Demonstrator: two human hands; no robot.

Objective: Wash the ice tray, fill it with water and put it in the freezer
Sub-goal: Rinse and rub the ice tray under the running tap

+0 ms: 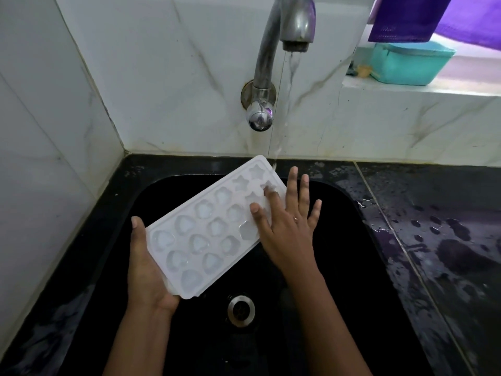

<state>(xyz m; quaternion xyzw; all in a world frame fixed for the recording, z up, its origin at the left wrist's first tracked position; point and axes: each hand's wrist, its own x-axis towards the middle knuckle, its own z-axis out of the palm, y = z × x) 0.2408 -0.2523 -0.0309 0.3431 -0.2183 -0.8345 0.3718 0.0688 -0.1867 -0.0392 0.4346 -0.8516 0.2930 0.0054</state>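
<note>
One tray (206,240), three rows of moulds, sat gripped in our left hand (146,270); our right hand (287,229) pressed it flat-fingered under one running tap (295,20). Packet (406,20) print was unreadable.

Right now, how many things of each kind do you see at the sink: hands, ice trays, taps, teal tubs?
Hands: 2, left hand, right hand
Ice tray: 1
Tap: 1
Teal tub: 1
Total: 5
</note>
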